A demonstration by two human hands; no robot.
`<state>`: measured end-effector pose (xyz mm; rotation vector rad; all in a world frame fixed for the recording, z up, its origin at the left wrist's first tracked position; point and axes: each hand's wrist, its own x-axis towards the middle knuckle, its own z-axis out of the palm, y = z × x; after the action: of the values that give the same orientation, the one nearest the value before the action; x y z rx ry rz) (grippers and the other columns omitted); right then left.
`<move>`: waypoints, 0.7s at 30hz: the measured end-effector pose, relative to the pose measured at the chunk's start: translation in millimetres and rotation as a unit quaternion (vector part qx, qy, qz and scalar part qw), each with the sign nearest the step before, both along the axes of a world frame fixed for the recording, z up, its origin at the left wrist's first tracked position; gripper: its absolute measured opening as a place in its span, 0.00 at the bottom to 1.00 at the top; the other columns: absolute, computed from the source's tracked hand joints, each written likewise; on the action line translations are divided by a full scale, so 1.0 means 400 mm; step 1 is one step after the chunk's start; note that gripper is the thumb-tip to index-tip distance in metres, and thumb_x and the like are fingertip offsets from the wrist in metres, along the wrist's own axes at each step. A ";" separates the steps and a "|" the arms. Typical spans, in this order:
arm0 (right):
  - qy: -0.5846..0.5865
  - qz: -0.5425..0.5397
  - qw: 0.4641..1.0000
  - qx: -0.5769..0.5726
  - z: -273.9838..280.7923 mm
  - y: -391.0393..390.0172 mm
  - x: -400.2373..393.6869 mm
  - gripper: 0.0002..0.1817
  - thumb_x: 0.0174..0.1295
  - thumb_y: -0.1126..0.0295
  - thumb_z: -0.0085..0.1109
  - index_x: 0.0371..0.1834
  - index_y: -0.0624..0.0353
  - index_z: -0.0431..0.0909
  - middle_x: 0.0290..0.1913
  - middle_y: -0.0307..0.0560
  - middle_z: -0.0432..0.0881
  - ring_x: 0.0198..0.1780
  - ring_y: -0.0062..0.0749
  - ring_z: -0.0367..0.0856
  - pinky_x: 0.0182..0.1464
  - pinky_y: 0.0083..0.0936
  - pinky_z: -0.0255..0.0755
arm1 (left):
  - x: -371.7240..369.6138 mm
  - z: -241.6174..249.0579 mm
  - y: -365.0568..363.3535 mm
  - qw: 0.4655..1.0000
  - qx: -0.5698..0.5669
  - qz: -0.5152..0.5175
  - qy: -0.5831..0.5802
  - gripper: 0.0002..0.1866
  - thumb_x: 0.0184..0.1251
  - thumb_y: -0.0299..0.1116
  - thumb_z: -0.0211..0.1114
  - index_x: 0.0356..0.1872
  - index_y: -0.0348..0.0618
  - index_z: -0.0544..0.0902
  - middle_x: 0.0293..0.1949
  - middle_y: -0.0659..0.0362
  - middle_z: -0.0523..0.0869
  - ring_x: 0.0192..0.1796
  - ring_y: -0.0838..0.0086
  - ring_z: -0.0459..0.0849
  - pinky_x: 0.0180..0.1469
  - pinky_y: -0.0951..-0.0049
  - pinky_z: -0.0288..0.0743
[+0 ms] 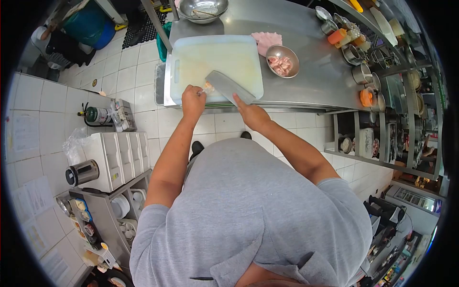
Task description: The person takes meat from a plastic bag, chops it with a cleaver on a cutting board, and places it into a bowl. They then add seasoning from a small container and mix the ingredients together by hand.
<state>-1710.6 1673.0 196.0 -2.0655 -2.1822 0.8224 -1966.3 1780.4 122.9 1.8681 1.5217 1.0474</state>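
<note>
Around a pale cutting board (215, 55) on a metal counter (315, 88), the left hand (193, 100) is at 7 o'clock, fingers closed on one end of a small piece of meat (208, 88) that lies at the board's near edge. At 12 o'clock, beyond the board, is a metal bowl (203, 10); at 5 o'clock, the right hand (252, 115) grips a broad knife (230, 87), its blade tip beside the meat. At 2 o'clock lies a pink cloth (267, 42), and at 3 o'clock a smaller bowl (294, 60) holds pink meat pieces (281, 66).
</note>
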 end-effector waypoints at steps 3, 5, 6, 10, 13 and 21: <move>-0.021 0.017 0.999 -0.027 0.051 0.061 0.013 0.33 0.92 0.58 0.45 0.96 0.42 0.54 0.42 0.66 0.92 0.44 0.66 0.91 0.53 0.61 0.84 | -0.003 -0.004 0.017 0.999 -0.006 -0.007 0.032 0.09 0.61 0.25 0.76 0.40 0.32 0.95 0.39 0.43 0.91 0.41 0.49 0.92 0.49 0.56 0.86; -0.014 0.003 1.000 -0.025 0.094 0.037 -0.002 0.33 0.92 0.58 0.45 0.96 0.41 0.54 0.42 0.66 0.91 0.44 0.66 0.91 0.53 0.61 0.84 | 0.001 -0.002 0.007 1.000 0.008 -0.003 0.011 0.08 0.61 0.25 0.76 0.39 0.32 0.94 0.39 0.43 0.90 0.41 0.49 0.92 0.49 0.55 0.86; 0.004 -0.011 1.000 0.002 0.118 0.042 -0.012 0.34 0.92 0.57 0.45 0.97 0.41 0.54 0.42 0.67 0.91 0.45 0.67 0.91 0.54 0.61 0.84 | 0.004 0.002 0.014 1.000 0.007 -0.001 0.009 0.08 0.61 0.25 0.76 0.39 0.32 0.94 0.39 0.43 0.90 0.41 0.49 0.92 0.49 0.55 0.86; 0.006 0.022 1.000 -0.015 -0.035 0.021 0.003 0.34 0.91 0.57 0.46 0.96 0.42 0.54 0.42 0.69 0.91 0.45 0.67 0.92 0.54 0.61 0.84 | 0.007 -0.013 0.000 1.000 0.002 0.006 -0.015 0.07 0.61 0.24 0.76 0.39 0.32 0.94 0.39 0.44 0.90 0.40 0.49 0.91 0.48 0.55 0.86; -0.008 0.017 0.999 -0.039 0.014 0.035 0.011 0.34 0.91 0.57 0.47 0.96 0.40 0.54 0.41 0.70 0.91 0.44 0.68 0.91 0.53 0.61 0.84 | 0.001 -0.006 0.032 0.999 0.034 0.013 0.003 0.07 0.61 0.24 0.76 0.39 0.32 0.94 0.38 0.44 0.90 0.39 0.50 0.91 0.48 0.56 0.86; 0.000 0.003 0.999 -0.041 0.015 0.009 0.006 0.34 0.91 0.55 0.48 0.96 0.42 0.55 0.47 0.68 0.92 0.50 0.67 0.91 0.57 0.62 0.82 | 0.003 0.001 -0.011 1.000 0.003 0.004 -0.030 0.07 0.62 0.23 0.74 0.40 0.32 0.94 0.40 0.42 0.89 0.43 0.44 0.91 0.49 0.52 0.85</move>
<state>-1708.0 1676.5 201.9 -2.0957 -2.1918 0.9271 -1965.1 1776.0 123.3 1.8193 1.4943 1.1028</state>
